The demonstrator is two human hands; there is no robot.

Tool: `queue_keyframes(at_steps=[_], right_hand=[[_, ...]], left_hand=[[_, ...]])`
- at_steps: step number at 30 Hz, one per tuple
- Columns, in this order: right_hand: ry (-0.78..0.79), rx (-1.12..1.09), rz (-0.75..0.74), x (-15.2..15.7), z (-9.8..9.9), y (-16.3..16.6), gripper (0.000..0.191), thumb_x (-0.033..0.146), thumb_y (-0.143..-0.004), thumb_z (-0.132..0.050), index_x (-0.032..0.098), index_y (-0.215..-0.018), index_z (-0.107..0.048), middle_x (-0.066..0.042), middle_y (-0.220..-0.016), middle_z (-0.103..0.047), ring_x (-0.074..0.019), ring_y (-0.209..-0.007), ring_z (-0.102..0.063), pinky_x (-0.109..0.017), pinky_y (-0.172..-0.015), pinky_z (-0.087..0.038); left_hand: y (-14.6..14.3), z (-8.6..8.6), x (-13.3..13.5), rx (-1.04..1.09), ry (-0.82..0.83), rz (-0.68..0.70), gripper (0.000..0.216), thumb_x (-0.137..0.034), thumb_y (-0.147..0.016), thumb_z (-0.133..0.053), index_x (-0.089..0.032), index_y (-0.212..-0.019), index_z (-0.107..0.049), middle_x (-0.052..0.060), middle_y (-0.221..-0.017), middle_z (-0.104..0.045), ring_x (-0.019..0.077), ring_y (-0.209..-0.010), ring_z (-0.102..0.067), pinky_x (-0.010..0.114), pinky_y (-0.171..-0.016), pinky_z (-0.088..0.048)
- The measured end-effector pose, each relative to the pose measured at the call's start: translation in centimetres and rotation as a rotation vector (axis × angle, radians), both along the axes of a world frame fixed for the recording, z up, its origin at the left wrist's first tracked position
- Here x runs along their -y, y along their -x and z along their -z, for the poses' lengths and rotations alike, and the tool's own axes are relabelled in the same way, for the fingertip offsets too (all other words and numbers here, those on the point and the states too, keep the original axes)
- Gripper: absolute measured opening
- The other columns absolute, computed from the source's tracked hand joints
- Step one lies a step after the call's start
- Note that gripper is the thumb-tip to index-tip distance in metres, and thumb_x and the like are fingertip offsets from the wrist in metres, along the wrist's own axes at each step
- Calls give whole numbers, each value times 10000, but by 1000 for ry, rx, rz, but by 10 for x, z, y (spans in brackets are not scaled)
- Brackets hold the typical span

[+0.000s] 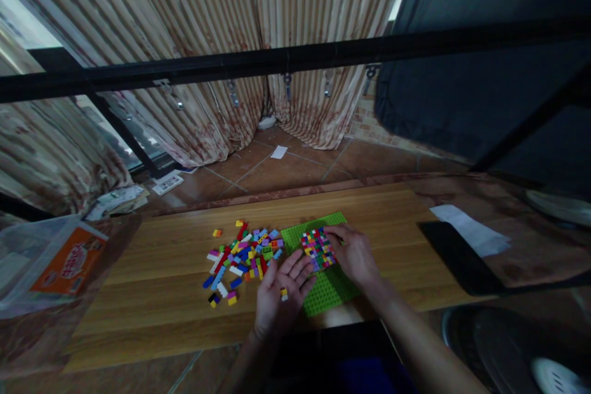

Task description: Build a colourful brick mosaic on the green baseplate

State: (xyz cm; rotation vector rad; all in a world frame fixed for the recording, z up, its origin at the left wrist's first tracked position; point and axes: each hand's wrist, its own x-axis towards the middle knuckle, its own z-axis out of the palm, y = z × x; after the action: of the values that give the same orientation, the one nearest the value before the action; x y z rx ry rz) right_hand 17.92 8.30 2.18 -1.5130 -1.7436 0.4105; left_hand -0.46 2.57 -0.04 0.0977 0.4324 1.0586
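Note:
My left hand (277, 295) is palm up with fingers stretched out, cradling a few small yellow and white toy bricks (284, 294) in the palm. It hovers over the left edge of a green studded baseplate (330, 292). On the plate sits a multicoloured patch of small bricks (316, 250) set close together. My right hand (353, 252) reaches the patch's upper right corner, thumb and fingertips closed there; whatever is between them is too small to make out. Left of the plate lies a loose pile of mixed toy bricks (240, 252).
The wooden table (152, 283) carries all this. At far left stands a clear plastic box (28, 271) with an orange label. A black flat panel (455, 255) and white paper (471, 228) lie at right. A dark metal bar (258, 61) crosses before the curtains.

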Motion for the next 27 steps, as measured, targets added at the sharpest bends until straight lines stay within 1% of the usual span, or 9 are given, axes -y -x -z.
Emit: queue_keyframes(at_steps=[8,12,16,20,27], right_hand=[[-4,61,-28,-5,-1,2,246,214,-858,-470,221,-874,-715,-57,-871,-708,-204,-823,-638,-331,-789,-482],[23,-8,-5,-6,-1,1,239,252,-855,-480,217,-917,-708,-59,-921,-720,-207,-851,-657,-342,-808,-495],[98,-99,58,-7,-1,2,251,290,-843,-492,210,-960,-699,-65,-945,-727,-222,-855,-673,-363,-804,-510],[149,-211,98,-8,-1,5,245,292,-821,-511,204,-962,-690,-58,-904,-734,-210,-815,-683,-351,-778,-521],[165,-296,109,-15,5,5,210,271,-777,-560,194,-929,-682,-48,-829,-733,-196,-756,-682,-336,-721,-528]], left_hand=[[-1,-3,0,0,17,-1,546,-501,-916,-326,-99,-1189,-576,139,-1083,-659,217,-966,-613,373,-930,-403],[-1,-4,1,0,25,-3,543,-497,-917,-329,-95,-1183,-579,138,-1065,-663,216,-957,-614,376,-927,-406],[-2,-5,1,-5,32,-4,534,-489,-916,-344,-92,-1185,-577,138,-1066,-662,214,-957,-611,373,-926,-406],[-2,-6,1,-14,38,-7,530,-493,-912,-353,-94,-1174,-584,136,-1060,-664,212,-957,-609,372,-928,-405],[-3,-5,1,-21,29,3,517,-480,-912,-366,-99,-1197,-571,136,-1065,-661,213,-969,-603,374,-934,-397]])
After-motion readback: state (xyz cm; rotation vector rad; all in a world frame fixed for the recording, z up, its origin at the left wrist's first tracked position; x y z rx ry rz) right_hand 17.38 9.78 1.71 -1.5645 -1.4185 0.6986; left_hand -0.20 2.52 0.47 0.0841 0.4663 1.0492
